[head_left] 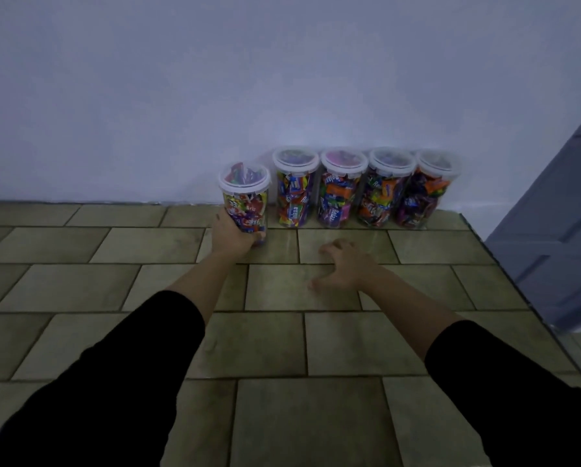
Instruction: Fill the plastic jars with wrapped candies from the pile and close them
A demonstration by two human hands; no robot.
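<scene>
**Five jars filled and lidded, the last one joining the row**

And here we are, looking very late in the job! The left hand [230,235] has its fingers curled round the bottom of a clear plastic candy jar [245,197] at about 11 o'clock. The jar is upright, packed with wrapped candies, and its white-rimmed lid [244,178] is on. Whether its base touches the floor, I cannot tell; the hand covers it.

Just beside it, from 12 to 1 o'clock, a row of four more jars [336,200] stands against the wall, all full and all lidded. The held jar is a little forward of that line.

The right hand [344,267] hovers low at 1 o'clock with its fingers spread, loosely bent and gripping nothing.

No candy pile and no empty jar are in sight, so by my reading only lining up this fifth jar remains.

The surface is a floor of tan rectangular tiles [349,342] with dark grout, meeting a plain pale wall [215,79]. A grey panelled door [558,230] leans in at 3 o'clock. The light is dim.
</scene>
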